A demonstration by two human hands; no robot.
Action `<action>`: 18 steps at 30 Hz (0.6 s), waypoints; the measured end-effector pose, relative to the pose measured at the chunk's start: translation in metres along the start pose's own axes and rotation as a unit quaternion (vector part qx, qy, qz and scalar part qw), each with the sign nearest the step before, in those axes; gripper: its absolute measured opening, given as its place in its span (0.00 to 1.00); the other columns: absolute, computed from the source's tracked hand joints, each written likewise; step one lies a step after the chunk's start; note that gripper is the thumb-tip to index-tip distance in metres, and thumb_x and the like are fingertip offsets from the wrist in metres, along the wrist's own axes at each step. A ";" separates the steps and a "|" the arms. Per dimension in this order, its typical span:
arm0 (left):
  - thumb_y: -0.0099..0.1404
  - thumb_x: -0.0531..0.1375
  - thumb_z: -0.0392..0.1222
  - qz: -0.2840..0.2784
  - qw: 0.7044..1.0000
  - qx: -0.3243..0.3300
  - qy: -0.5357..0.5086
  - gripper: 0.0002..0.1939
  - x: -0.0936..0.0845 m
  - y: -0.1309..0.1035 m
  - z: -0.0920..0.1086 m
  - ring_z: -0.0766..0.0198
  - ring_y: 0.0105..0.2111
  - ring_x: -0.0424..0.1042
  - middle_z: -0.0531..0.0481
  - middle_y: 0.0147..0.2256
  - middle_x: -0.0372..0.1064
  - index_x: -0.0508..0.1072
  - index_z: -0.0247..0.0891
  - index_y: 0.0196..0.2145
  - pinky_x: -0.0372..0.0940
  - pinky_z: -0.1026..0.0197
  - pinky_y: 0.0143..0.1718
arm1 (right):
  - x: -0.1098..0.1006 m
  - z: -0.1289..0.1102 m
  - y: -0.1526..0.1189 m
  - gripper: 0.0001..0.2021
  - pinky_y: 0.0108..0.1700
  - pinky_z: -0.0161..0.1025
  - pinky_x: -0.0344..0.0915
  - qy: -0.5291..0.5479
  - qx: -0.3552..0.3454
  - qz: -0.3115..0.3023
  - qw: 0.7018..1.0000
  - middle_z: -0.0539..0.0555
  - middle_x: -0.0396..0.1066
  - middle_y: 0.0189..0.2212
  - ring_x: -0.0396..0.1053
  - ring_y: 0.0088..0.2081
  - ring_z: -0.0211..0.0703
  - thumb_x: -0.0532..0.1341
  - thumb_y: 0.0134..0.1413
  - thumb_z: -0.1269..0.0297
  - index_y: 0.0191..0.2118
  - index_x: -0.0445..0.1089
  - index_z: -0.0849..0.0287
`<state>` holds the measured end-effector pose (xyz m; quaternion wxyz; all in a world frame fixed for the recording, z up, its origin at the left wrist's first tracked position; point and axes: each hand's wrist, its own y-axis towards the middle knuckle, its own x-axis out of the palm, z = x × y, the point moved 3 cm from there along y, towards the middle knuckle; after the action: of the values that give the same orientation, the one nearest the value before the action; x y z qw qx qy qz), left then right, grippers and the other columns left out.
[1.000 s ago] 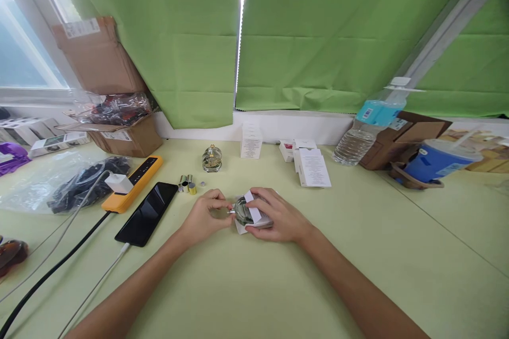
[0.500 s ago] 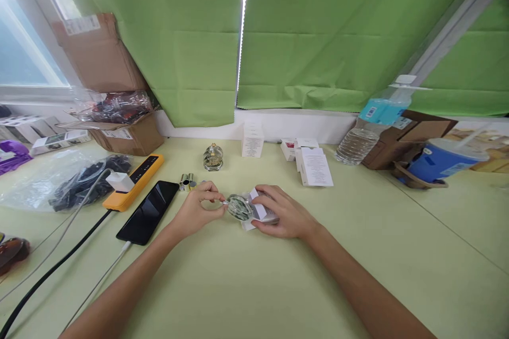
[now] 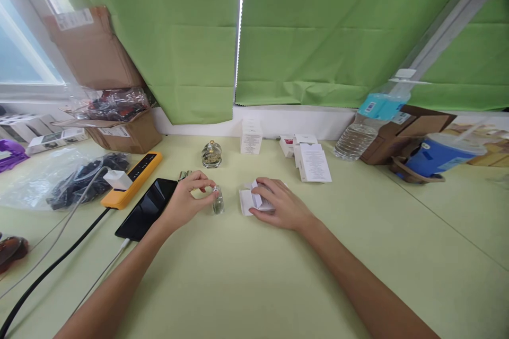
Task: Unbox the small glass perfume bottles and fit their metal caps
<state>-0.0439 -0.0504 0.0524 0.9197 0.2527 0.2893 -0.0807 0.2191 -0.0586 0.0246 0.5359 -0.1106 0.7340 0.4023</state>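
Between thumb and fingers, my left hand pinches the neck of a small clear glass perfume bottle, which is upright at the table surface. My right hand is closed around a small white box lying on its side. The box's open flaps point toward the bottle, and my fingers hide most of its body. Just behind my left hand, small shiny caps are partly covered. Farther back stands another glass perfume bottle with a gold-coloured top.
White boxes and leaning white cartons stand at the back. A black phone and an orange power strip with cables lie left. On the right are a water bottle, a blue cup and a cardboard box.
My left hand has drawn the perfume bottle left, away from the white box, and turned it from lying to upright. My right hand still holds the box, its open flaps now more exposed.
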 end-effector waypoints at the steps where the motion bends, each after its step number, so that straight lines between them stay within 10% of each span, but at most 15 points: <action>1: 0.62 0.60 0.47 0.003 1.000 -0.002 0.005 0.08 -0.001 0.000 -0.001 0.65 0.34 0.65 0.51 0.34 0.65 0.76 0.41 0.34 0.61 0.61 0.39 | 0.001 0.000 0.000 0.18 0.51 0.51 0.63 -0.005 0.004 -0.004 1.000 0.61 0.64 0.52 0.67 0.48 0.54 0.60 0.55 0.51 0.49 0.65 0.54; 14: 0.64 0.58 0.47 -0.048 0.999 -0.001 -0.024 0.10 0.002 -0.001 -0.002 0.64 0.38 0.67 0.48 0.38 0.67 0.72 0.39 0.39 0.66 0.61 0.38 | 0.005 -0.001 0.003 0.19 0.51 0.51 0.61 -0.019 0.016 -0.022 0.999 0.59 0.64 0.52 0.66 0.48 0.54 0.59 0.56 0.50 0.50 0.66 0.54; 18: 0.64 0.58 0.48 0.018 1.000 0.006 0.021 0.13 -0.007 0.003 0.007 0.63 0.37 0.67 0.48 0.37 0.68 0.71 0.40 0.44 0.65 0.60 0.37 | 0.006 0.000 0.003 0.19 0.52 0.51 0.60 -0.013 0.017 -0.024 0.999 0.59 0.63 0.52 0.66 0.48 0.54 0.59 0.56 0.50 0.50 0.65 0.54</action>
<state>-0.0457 -0.0510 0.0625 0.9131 0.2650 0.3039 -0.0603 0.2149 -0.0556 0.0208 0.5564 -0.1140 0.7309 0.3784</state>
